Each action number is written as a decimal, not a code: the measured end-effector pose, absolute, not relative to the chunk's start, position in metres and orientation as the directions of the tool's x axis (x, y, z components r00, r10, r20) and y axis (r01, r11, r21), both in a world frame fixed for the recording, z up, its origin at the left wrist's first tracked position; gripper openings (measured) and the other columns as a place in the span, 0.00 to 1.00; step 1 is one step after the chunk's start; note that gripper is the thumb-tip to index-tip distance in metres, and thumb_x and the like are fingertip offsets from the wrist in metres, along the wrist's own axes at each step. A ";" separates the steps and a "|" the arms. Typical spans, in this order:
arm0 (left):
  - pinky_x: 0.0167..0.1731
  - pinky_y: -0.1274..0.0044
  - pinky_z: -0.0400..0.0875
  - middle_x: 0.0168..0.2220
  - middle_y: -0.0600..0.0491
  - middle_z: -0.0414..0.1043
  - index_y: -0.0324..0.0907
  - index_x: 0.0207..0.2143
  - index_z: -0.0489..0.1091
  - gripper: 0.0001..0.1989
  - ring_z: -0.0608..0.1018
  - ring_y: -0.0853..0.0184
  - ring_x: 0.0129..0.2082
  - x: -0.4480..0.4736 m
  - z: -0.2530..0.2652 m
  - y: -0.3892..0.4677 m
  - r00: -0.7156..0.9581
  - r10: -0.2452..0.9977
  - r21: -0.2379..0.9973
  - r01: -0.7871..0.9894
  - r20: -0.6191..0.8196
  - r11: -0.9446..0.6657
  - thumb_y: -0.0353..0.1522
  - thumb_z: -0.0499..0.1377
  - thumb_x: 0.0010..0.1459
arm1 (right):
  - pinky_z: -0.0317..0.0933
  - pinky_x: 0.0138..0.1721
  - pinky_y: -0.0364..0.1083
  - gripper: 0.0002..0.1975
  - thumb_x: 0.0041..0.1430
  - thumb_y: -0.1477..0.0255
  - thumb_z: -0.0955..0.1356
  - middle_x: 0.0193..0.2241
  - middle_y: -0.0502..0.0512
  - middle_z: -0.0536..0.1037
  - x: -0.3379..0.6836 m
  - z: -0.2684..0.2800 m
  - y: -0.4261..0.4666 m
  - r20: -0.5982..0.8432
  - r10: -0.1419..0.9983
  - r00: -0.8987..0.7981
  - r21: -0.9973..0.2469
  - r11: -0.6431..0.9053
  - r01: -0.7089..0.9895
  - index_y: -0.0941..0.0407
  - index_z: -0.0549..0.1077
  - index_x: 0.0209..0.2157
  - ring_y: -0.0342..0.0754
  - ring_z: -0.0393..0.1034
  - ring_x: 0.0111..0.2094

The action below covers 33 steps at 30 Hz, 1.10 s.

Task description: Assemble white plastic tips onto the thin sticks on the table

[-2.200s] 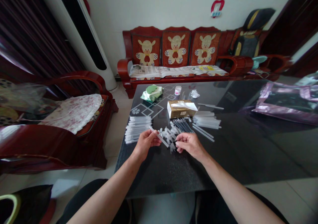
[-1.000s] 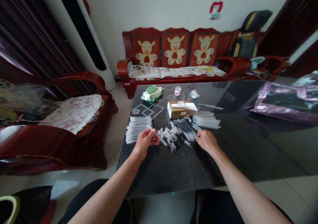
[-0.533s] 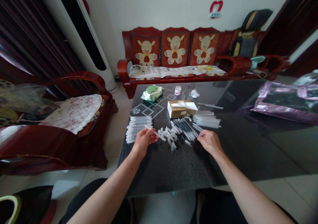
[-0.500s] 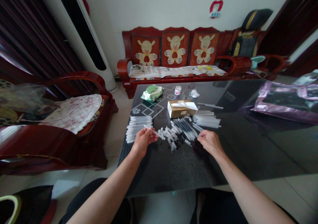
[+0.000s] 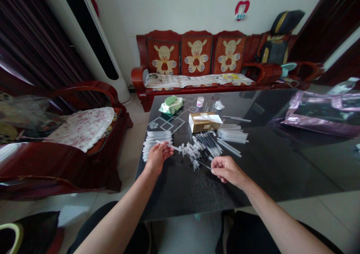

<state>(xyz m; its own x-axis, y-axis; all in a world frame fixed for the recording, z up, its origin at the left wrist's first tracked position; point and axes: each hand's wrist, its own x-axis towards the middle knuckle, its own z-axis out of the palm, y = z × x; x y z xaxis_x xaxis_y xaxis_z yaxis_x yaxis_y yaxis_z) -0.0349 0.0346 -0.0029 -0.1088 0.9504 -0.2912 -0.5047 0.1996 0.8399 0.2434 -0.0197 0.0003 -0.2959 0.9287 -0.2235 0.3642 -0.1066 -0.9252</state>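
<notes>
Left hand: (image 5: 157, 156) closed, pinching a pale tube (image 5: 173, 146) between thumb and fingers; tube lies nearly level, one end toward the caps.
Right hand: (image 5: 226, 169) fingertips closed on a thin rod (image 5: 204, 166), which points back toward the caps.
Hands: well apart, on either side of the small parts.
Just changed: right hand has come away from beside the dark rods (image 5: 209, 143) toward the near edge, the thin rod now showing in its fingers; left hand has shifted a little outward, its tube flatter.
Meaning: tube and rod are both in hand at once, judged ready to be worked together; not joined.
Caps: loose heap of clear and black caps (image 5: 191, 149) between the hands.
Left row: tubes with dark ends (image 5: 157, 137), just beyond the left hand.
Right stack: pale tubes (image 5: 233, 134), near two loose tubes (image 5: 229, 148).
Behind: tissue box (image 5: 205, 122) on the black counter (image 5: 191, 197).
</notes>
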 end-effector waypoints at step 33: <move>0.26 0.80 0.74 0.26 0.47 0.75 0.34 0.33 0.72 0.09 0.78 0.69 0.25 0.006 -0.008 0.004 0.259 0.907 0.802 -0.427 -0.332 0.416 0.33 0.62 0.54 | 0.56 0.14 0.36 0.08 0.50 0.68 0.69 0.17 0.45 0.70 0.209 0.007 -0.023 -0.180 0.933 -0.310 -0.957 -0.093 0.274 0.58 0.69 0.28 0.37 0.62 0.13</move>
